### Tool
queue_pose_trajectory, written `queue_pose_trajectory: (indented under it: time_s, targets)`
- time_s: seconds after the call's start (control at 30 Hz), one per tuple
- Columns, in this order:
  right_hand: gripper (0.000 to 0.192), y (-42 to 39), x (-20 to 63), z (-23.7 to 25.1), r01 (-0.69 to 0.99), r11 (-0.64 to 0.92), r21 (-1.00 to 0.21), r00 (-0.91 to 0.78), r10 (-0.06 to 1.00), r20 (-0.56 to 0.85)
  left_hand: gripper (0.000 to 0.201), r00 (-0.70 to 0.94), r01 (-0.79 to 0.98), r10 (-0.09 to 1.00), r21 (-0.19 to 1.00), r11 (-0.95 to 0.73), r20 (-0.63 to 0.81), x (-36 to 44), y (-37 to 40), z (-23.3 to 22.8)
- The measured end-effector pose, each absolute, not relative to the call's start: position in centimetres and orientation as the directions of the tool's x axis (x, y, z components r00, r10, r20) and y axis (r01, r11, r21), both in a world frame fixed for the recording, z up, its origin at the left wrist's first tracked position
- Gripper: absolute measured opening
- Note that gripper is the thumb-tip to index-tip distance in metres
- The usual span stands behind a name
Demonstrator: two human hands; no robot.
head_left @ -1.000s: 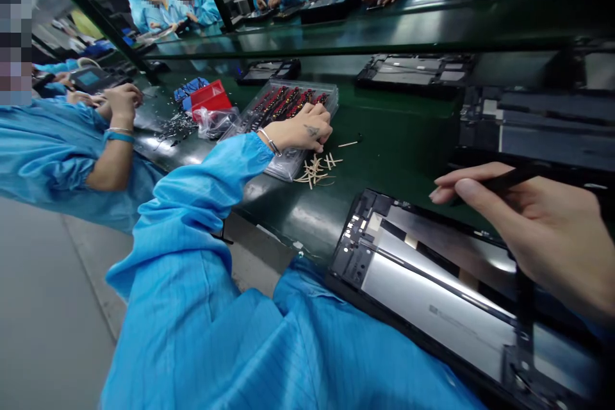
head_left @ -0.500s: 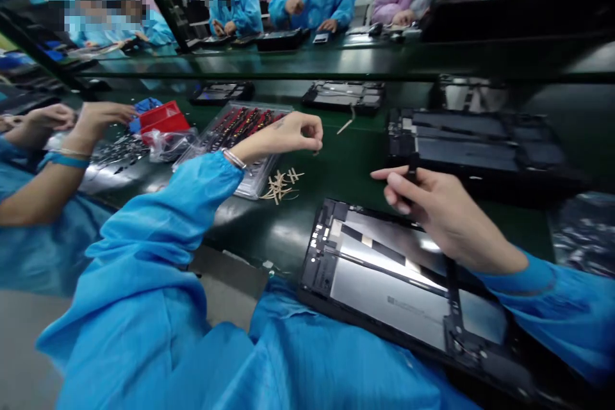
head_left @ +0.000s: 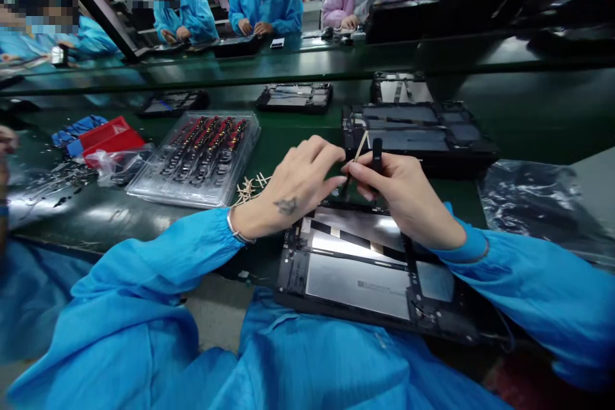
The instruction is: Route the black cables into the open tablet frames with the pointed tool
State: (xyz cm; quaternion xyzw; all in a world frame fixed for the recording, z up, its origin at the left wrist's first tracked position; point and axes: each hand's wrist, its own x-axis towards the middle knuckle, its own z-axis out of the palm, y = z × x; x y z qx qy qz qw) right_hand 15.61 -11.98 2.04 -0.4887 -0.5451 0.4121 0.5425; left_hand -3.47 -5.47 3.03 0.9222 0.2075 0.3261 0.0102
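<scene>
My right hand (head_left: 401,195) is closed, pinching a thin tan strip (head_left: 361,146) and a flat black tool (head_left: 377,155) whose kind I cannot make out. Just left of it, my left hand (head_left: 302,182) reaches in with thumb and forefinger apart, close to the strip's lower end. Below both hands lies an opened tablet (head_left: 358,278), its silver battery and dark flat cables showing, at the bench's near edge above my lap. Partly behind my left hand is a small heap of tan strips (head_left: 248,189).
A clear plastic tray (head_left: 192,198) of small circuit boards stands left. Beyond it are a red bin (head_left: 113,139) and a plastic bag (head_left: 118,166). More opened tablets (head_left: 413,131) lie behind my hands. Dark plastic bags (head_left: 533,198) lie right. Co-workers sit across the bench.
My left hand has come right and nearer, beside my right hand. The right hand now has a tan strip at its fingertips. My view has turned somewhat to the right.
</scene>
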Motion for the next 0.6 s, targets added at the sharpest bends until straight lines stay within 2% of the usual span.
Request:
queue_pose_trajectory:
  time_s: [0.07, 0.1, 0.17, 0.4, 0.6]
  targets:
    - [0.025, -12.1, 15.7, 2.3, 0.245, 0.223, -0.944, 0.027, 0.971, 0.236, 0.019, 0.738, 0.421, 0.235, -0.16, -0.893, 0.633, -3.5, -5.3, 3.3]
    - [0.027, -12.2, 15.8, 2.4, 0.312, 0.246, -0.918, 0.006, 0.965, 0.26, 0.022, 0.762, 0.425, 0.188, -0.259, -0.867, 0.62, -3.4, -5.3, 3.5]
    - [0.029, -12.3, 15.8, 2.5, 0.409, 0.292, -0.865, -0.044, 0.953, 0.301, 0.028, 0.797, 0.414, 0.132, -0.374, -0.83, 0.59, -3.4, -5.3, 3.7]
    - [0.025, -12.0, 15.9, 2.4, 0.577, 0.335, -0.745, -0.126, 0.938, 0.324, 0.021, 0.819, 0.369, -0.012, -0.543, -0.754, 0.574, -3.3, -6.3, 4.0]
    - [0.026, -12.4, 15.8, 2.3, 0.627, 0.324, -0.709, -0.154, 0.943, 0.295, 0.022, 0.82, 0.357, -0.044, -0.569, -0.741, 0.571, -4.0, -6.7, 3.9]
